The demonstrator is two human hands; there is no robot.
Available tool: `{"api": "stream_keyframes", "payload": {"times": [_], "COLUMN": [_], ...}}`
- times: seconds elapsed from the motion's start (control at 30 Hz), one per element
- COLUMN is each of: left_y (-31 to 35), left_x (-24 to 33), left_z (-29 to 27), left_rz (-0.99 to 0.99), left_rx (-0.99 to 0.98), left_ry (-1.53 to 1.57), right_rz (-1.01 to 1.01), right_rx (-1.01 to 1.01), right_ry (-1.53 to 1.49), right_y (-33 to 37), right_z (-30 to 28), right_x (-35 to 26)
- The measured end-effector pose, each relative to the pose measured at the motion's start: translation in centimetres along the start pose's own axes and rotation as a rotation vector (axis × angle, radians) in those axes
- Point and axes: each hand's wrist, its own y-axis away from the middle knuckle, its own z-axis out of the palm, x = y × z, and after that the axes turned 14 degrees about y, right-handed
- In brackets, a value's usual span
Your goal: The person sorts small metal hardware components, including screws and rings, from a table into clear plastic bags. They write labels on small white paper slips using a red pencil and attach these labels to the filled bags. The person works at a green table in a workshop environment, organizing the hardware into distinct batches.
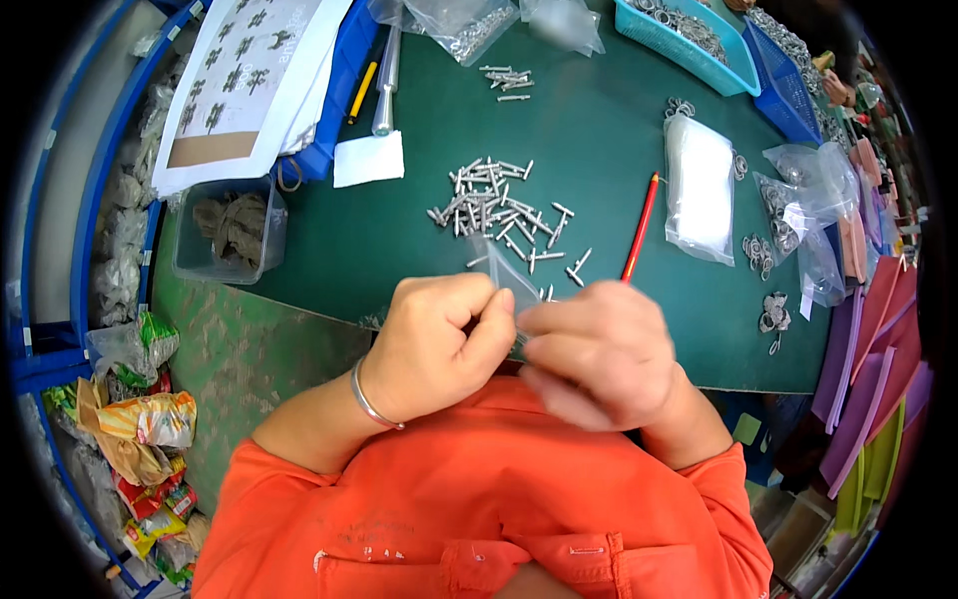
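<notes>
A small clear plastic bag (511,278) is between my hands at the near edge of the green table. My left hand (436,344) is closed, gripping the bag between thumb and curled fingers. Against the bag's other side, my right hand (604,349) has its fingertips pinched together; its lower fingers are smeared by motion. Part of the bag is hidden by my fingers. Just beyond lies a loose pile of small grey metal pins (489,200), some with a short crosspiece. A smaller group of similar pins (509,80) lies farther back.
A red pencil (641,228) and a stack of clear bags (701,190) lie to the right, near metal rings (758,255). Turquoise basket (743,70) stands far right. At left are papers (244,90), a plastic box with cloth (271,245) and a white paper piece (369,160).
</notes>
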Motion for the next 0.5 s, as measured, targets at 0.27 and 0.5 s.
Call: {"api": "stream_keyframes", "payload": {"times": [0.27,0.5], "left_y": [0.2,0.8], "left_x": [0.6,-1.1], "left_z": [-1.4,-0.8], "left_rz": [0.194,0.132], "left_rx": [-0.105,-0.333], "left_ry": [-0.237,-0.555], "right_rz": [0.189,0.296], "right_rx": [-0.269,-0.270], "right_ry": [0.277,-0.257], "right_y": [0.9,1.7], "right_z": [-0.5,0.0], "right_x": [-0.4,-0.9]}}
